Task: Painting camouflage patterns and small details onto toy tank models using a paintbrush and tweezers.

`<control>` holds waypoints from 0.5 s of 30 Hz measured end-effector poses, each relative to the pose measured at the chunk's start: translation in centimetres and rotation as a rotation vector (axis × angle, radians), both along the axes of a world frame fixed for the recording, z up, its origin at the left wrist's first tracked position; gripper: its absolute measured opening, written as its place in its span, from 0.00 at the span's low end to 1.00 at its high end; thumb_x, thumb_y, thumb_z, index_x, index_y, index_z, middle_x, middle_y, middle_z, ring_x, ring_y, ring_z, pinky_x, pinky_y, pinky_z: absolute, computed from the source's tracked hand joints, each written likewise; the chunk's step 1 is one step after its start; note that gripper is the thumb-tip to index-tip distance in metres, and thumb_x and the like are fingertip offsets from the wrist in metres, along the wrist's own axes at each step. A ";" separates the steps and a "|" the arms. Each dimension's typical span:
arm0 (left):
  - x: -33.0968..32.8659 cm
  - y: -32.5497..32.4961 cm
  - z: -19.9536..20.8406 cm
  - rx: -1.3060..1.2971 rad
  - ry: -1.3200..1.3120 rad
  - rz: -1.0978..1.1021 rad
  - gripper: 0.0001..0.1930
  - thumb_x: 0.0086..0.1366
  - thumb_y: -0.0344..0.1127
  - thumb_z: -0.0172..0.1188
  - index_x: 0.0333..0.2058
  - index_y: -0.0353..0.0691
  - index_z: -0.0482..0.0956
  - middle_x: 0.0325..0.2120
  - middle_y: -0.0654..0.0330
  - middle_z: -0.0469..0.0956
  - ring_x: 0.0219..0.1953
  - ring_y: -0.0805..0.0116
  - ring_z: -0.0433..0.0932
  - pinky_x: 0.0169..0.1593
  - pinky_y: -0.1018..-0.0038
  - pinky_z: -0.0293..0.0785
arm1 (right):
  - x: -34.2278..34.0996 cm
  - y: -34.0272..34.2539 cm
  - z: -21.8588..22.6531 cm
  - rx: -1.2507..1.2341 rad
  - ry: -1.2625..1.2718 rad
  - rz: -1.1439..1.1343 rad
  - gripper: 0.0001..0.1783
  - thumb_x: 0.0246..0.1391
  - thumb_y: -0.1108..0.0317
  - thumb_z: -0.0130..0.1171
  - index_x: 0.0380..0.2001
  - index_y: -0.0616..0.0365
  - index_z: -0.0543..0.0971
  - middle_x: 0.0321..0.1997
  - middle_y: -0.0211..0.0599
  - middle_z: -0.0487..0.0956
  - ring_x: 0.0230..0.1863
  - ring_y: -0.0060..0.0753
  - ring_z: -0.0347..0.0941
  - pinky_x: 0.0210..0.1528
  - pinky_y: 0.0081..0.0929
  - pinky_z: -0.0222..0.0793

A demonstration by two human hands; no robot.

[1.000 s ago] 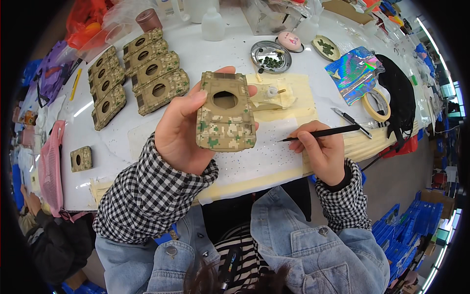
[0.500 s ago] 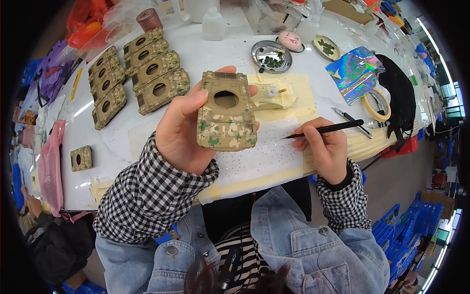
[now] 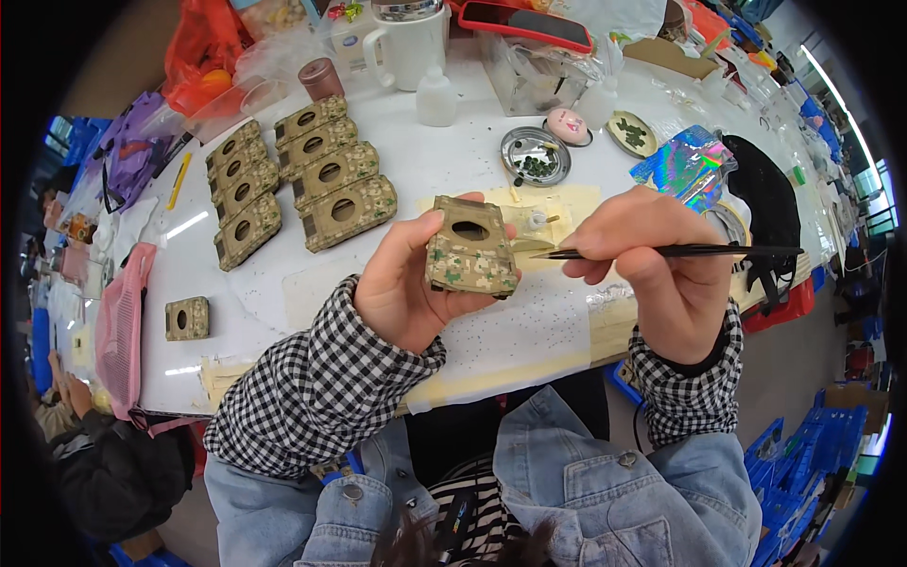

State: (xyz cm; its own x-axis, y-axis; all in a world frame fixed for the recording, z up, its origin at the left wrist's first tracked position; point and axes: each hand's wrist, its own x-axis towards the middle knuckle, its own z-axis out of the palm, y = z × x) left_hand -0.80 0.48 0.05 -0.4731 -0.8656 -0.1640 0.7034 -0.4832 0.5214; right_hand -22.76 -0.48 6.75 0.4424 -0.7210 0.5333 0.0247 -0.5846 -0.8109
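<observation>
My left hand [image 3: 402, 283] grips a model tank hull [image 3: 470, 266] painted in pixel camouflage, with an oval hole in its top. Thumb and fingers hold its sides, and it is tilted above the white sheet. A slim black pointed tool [image 3: 680, 251] is pinched in my right hand [image 3: 666, 260]. Its fine tip points left, just beside the hull's right edge; whether they touch I cannot tell. The frames do not show if it is tweezers or a brush. Tiny dark specks lie scattered over the white sheet [image 3: 539, 331] below.
Two rows of similar hulls [image 3: 340, 213] stand at the back left, with one small hull [image 3: 187, 319] nearer. Behind my hands are a round tin of dark green bits [image 3: 537, 157], a pink mouse-shaped item [image 3: 568, 126], a small dish [image 3: 631, 134], a white mug [image 3: 408, 52] and iridescent film [image 3: 688, 163].
My right hand has risen from the sheet and moved right and nearer the camera, bringing the tool's tip beside the hull. The hull now sits lower, tilted differently, and the view has shifted.
</observation>
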 end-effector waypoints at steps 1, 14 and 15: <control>0.1 0.0 0.0 0.000 0.009 -0.004 0.28 0.66 0.46 0.40 0.60 0.36 0.57 0.51 0.44 0.69 0.43 0.51 0.78 0.45 0.68 0.78 | 0.7 0.0 0.2 0.021 -0.011 0.011 0.05 0.53 0.74 0.59 0.32 0.66 0.78 0.29 0.38 0.78 0.31 0.30 0.73 0.35 0.24 0.67; 0.3 -0.1 -0.4 -0.033 0.028 -0.048 0.24 0.67 0.46 0.44 0.56 0.39 0.61 0.49 0.49 0.73 0.47 0.60 0.77 0.47 0.67 0.79 | 1.9 -0.9 -0.3 0.068 0.028 0.098 0.06 0.56 0.73 0.56 0.29 0.65 0.77 0.27 0.36 0.76 0.29 0.25 0.73 0.31 0.20 0.67; 0.3 0.0 -0.4 -0.013 0.032 -0.031 0.25 0.67 0.46 0.42 0.57 0.37 0.60 0.48 0.47 0.73 0.45 0.57 0.78 0.45 0.67 0.80 | 2.0 -1.0 -0.3 0.062 0.031 0.098 0.05 0.56 0.73 0.56 0.29 0.65 0.77 0.26 0.35 0.76 0.28 0.26 0.73 0.30 0.20 0.67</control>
